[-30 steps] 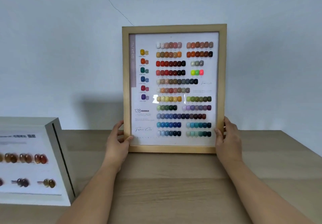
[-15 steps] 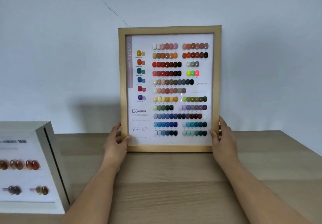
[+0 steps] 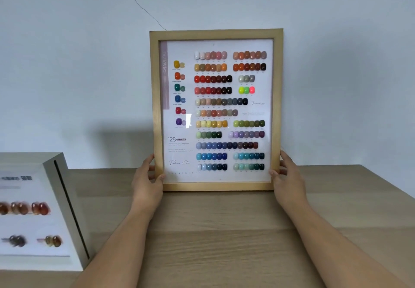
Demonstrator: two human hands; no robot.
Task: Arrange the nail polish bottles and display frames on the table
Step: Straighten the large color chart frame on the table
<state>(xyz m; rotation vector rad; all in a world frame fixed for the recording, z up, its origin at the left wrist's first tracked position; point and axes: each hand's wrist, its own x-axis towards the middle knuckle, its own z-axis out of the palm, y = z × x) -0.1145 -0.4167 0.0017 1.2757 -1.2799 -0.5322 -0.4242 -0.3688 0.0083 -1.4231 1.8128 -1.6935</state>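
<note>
A light wooden display frame [image 3: 216, 33] stands upright in the middle of the wooden table [image 3: 213, 231], close to the wall. Behind its glass is a white chart with rows of coloured nail swatches. My left hand [image 3: 147, 181] grips the frame's lower left edge, thumb on the front. My right hand [image 3: 286, 179] grips the lower right edge the same way. The frame's bottom edge looks to rest on the table. No nail polish bottles are in view.
A white box-style display frame [image 3: 65, 200] with brown and amber nail samples lies at the left, partly cut off by the image edge. A pale wall [image 3: 78, 63] runs right behind the table. The table's right edge slants at the far right.
The wooden frame has shifted a little to the left and sits squarer to the wall, both hands still on its lower edges. The white frame has slid further out of view.
</note>
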